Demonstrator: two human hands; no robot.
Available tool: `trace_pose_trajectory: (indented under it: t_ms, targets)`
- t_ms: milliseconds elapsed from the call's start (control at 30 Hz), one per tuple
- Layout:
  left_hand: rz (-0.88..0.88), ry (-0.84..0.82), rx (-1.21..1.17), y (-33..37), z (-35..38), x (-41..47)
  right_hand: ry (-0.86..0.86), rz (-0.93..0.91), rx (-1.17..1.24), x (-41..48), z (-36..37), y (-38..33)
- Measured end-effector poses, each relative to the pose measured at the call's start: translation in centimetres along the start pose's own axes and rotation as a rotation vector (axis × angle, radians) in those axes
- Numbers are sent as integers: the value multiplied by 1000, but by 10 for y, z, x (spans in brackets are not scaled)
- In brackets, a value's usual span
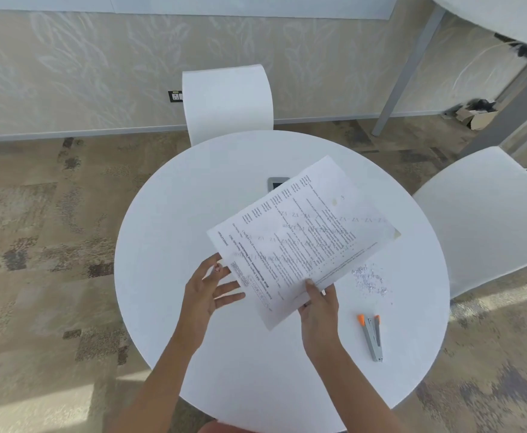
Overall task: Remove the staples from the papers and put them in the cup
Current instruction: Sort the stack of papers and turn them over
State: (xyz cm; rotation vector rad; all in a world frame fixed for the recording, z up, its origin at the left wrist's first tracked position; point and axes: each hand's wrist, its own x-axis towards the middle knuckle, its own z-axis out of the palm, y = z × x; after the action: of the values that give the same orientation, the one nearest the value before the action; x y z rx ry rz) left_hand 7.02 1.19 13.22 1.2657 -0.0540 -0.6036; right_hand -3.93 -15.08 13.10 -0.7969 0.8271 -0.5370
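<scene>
Papers with blurred, unreadable print

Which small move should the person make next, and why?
Probably the left hand should take the papers by their near-left corner. The right hand alone pinches them at the near edge, while the left is open beside them; that would free the right hand for the staple remover lying on the table to its right.
</scene>
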Motion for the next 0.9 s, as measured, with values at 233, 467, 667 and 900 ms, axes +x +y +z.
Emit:
trace_pose_trajectory:
  t_ms: [233, 467, 667, 900]
  targets:
    - [-29, -32, 129, -10, 18, -3, -128, -22, -113, -8, 10, -2]
    - [-17, -16, 132, -11, 20, -4, -215, -29, -174, -10, 8, -15]
    - [-41, -23, 45, -11, 22, -5, -281, -36, -294, -11, 10, -18]
    - [-34, -28, 6, -13, 19, -11, -232, -104, -400, -12, 14, -15]
